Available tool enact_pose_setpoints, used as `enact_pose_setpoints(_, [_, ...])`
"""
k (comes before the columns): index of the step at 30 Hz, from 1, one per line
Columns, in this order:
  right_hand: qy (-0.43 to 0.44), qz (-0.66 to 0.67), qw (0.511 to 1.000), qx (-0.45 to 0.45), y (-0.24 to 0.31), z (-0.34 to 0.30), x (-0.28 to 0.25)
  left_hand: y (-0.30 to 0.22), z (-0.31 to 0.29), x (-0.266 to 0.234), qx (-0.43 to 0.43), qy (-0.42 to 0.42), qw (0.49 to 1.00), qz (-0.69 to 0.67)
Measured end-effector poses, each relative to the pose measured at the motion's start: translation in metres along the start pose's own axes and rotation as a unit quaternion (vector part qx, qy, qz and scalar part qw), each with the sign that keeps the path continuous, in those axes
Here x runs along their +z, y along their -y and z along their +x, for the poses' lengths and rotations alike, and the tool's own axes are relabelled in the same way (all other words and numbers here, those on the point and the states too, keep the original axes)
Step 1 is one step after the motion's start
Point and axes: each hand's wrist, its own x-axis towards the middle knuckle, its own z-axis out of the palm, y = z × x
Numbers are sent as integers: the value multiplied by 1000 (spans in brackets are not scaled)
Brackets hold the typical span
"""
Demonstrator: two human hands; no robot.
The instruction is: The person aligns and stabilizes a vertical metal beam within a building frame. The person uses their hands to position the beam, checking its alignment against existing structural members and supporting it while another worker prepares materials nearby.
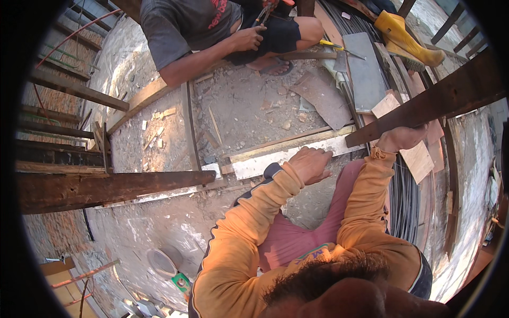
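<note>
My left hand [310, 165] lies over the near edge of a white-faced plank [260, 166], its fingers stretched out. The plank runs across the ground in front of my knees. My right hand [403, 139] is closed against the lower side of a dark wooden post [424, 106]; the post partly hides its fingers. That post's lower end meets the right part of the plank. Another dark post [116, 190] comes in from the left, its end by a short white-faced piece of wood [212, 170].
Across from me a person in a grey shirt [180, 37] holds pincers [262, 16]. Yellow-handled pliers [339, 49] lie near a grey board [366, 71]. Yellow boots [403, 40] show at the far right. Steel rods [404, 206] lie beside my right leg; a round container [163, 262] stands behind left.
</note>
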Motion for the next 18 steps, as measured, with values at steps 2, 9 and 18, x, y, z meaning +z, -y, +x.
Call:
enact_pose_setpoints(2, [-19,9,1000,-13,-10,-2,2,1,1,4,8,-12,1000,3])
enact_pose_setpoints(9, [-10,17,1000,-10,-9,-3,1,-3,1,0,4,-1,1000,7])
enact_pose_setpoints(18, [-14,26,999,-17,2,4,-1,-6,1,0,0,4,1000,7])
